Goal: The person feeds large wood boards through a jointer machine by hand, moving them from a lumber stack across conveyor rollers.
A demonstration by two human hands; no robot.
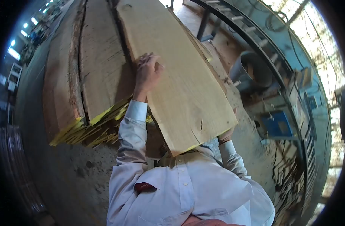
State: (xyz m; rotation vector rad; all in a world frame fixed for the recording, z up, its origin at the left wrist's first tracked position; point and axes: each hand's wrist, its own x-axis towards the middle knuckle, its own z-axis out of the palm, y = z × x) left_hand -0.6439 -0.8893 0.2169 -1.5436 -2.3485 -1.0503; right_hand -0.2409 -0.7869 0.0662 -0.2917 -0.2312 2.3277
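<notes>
A wide pale wooden plank (180,71) with a yellow-marked end reaches close to my shirt front. My left hand (148,73) lies at the plank's left edge, its fingers bent over the wood. At the near right corner, my right hand (228,132) grips the plank from the side and below, with most of its fingers hidden under it. Left of the plank, rough darker boards (102,56) with bark edges lie on a stack with yellow ends. A crack shows near the plank's close end.
A black metal roller conveyor (251,35) curves along the right. Below it stand a grey bin (249,71) and a blue box (279,124). Wood scraps (287,165) lie at the lower right, on the concrete floor (85,173) side.
</notes>
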